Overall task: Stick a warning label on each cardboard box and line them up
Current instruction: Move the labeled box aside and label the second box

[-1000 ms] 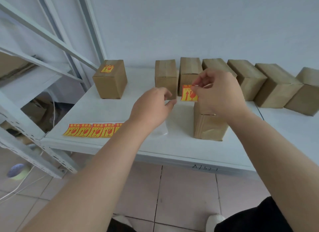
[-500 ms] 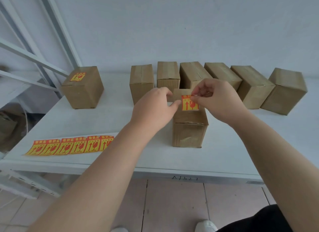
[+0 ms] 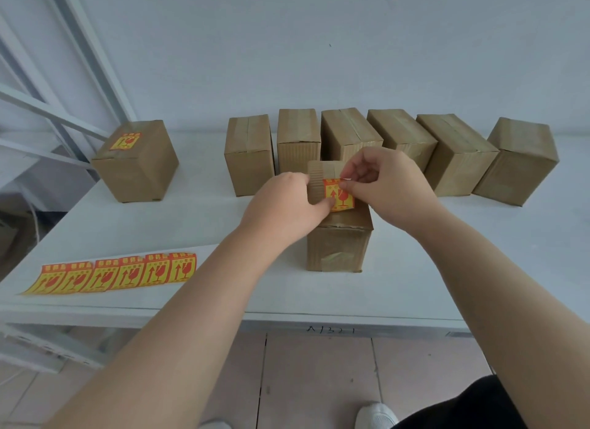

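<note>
A cardboard box (image 3: 339, 246) stands alone near the table's front edge. On its top lies a yellow and red warning label (image 3: 339, 198). My right hand (image 3: 383, 185) pinches the label's upper right corner. My left hand (image 3: 287, 205) rests on the box top, its fingertip touching the label's lower left edge. Behind, a row of several unlabelled boxes (image 3: 298, 141) lines the wall. Apart at the far left sits a box with a label on top (image 3: 135, 161). A strip of several labels (image 3: 111, 273) lies flat at the front left.
The white table (image 3: 447, 269) runs to the right with bare surface in front of the row. A metal shelf frame (image 3: 48, 109) rises at the left. Below the table's front edge is a tiled floor (image 3: 319, 380) with my shoes.
Both hands have lowered the label from the air onto the top of the front box. My head has turned left, so the scene sits further right in view.
</note>
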